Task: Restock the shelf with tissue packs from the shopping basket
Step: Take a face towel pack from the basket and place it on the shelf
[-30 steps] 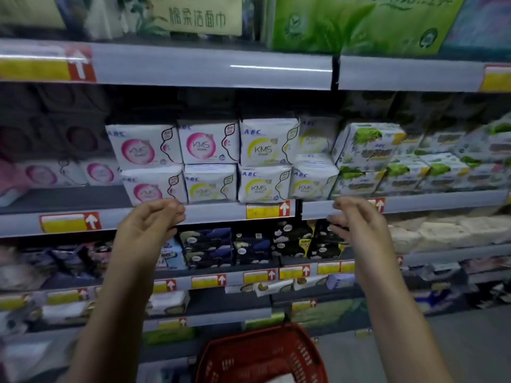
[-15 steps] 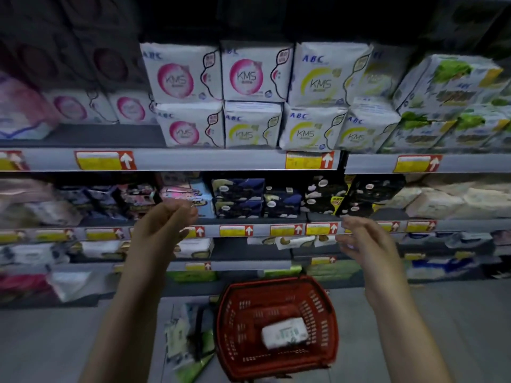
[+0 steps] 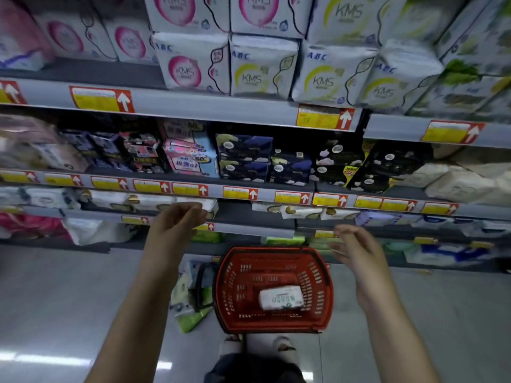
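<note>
A red shopping basket (image 3: 323, 275) stands on the floor in front of the shelving, just ahead of my feet. One white tissue pack (image 3: 280, 297) with green print lies flat on its bottom. My left hand (image 3: 177, 225) hovers above and to the left of the basket, its fingers loosely curled and holding nothing. Up and to the right of the basket my right hand (image 3: 356, 252) hangs with relaxed fingers, also empty. Both hands are level with the low shelves (image 3: 249, 229), where white packs lie.
Upper shelves carry stacked white ABC KMS packs (image 3: 262, 67) and dark packs (image 3: 243, 156). Yellow-and-red price tags line the shelf edges. Green and white packs (image 3: 190, 313) lie on the grey floor to the left of the basket, by its black handle (image 3: 200, 286).
The view has tilted down from the upper shelves to the floor. Both empty hands have dropped lower, toward the basket, which now shows fully with the pack inside.
</note>
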`<state>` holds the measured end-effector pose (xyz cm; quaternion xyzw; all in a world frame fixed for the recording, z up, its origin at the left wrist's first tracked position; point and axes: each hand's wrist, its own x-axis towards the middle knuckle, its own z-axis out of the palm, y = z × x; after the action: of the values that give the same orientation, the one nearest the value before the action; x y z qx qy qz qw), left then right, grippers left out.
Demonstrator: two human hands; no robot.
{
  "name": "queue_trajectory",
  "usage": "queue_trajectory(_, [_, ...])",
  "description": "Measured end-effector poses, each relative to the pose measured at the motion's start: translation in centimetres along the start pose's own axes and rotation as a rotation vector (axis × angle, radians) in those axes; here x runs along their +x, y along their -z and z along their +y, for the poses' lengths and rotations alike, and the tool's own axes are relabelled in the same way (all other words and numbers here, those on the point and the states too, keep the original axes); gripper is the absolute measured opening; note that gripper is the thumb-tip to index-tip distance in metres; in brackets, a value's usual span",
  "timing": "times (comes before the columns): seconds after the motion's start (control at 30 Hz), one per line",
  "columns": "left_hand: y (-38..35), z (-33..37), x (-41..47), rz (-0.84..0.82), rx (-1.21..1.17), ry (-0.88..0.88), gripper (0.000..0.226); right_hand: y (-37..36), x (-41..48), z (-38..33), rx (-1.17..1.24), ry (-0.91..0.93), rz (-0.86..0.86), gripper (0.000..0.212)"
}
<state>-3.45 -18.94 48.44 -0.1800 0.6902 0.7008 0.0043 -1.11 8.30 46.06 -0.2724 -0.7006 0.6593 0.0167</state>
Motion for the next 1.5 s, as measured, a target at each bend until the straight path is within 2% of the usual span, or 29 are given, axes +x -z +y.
queue_trajectory(0.07, [-1.8,-0.9,-0.5,0.009,0.004,0.027,0.016,1.5,0.7,1.1,-0.014,-0.024,-0.007,0.015])
queue_trajectory(0.17, [-4.5,-2.6,-1.5,-0.026,0.016,0.068,0.003,4.2,2.2,3.0,-0.077,-0.045,-0.011,0.021])
queue_trajectory(0.23, [-6.4,-4.2,-2.0,-0.043,0.034,0.082,0.010,6.2,3.2,4.4,-0.116,-0.059,-0.014,0.020])
queue_trajectory(0.3, [-8.3,-6.1,-2.4,-0.035,0.035,0.108,0.004,8.1,4.3,6.1,-0.140,-0.084,-0.025,0.020])
queue_trajectory(0.53, [-12.6,-14.9,-1.2,0.016,0.088,0.240,0.019,11.5,8.8,13.7,-0.243,-0.174,-0.093,0.014])
queue_trajectory(0.8, [-13.7,-29.0,3.2,0.002,0.249,0.417,0.008,9.4,15.5,27.1,-0.305,-0.308,-0.104,0.011])
queue_trajectory(0.97, [-13.7,-39.9,4.2,0.099,0.175,0.607,0.013,9.1,18.3,37.2,-0.322,-0.424,-0.090,0.016])
queue_trajectory(1.1, [-13.9,-47.5,4.9,0.113,0.148,0.685,0.008,8.1,20.2,44.3,-0.189,-0.522,-0.108,0.010])
queue_trajectory(1.3, [-14.7,-55.9,7.2,0.011,0.194,0.746,0.014,5.2,23.6,53.2,-0.279,-0.545,-0.157,0.008])
queue_trajectory(1.4, [-15.2,-59.0,8.5,-0.020,0.237,0.734,0.017,3.2,25.6,56.4,-0.372,-0.502,-0.204,0.019])
queue_trajectory(1.5, [-15.3,-62.2,10.1,-0.047,0.266,0.740,0.016,1.7,27.9,59.5,-0.482,-0.491,-0.173,0.033])
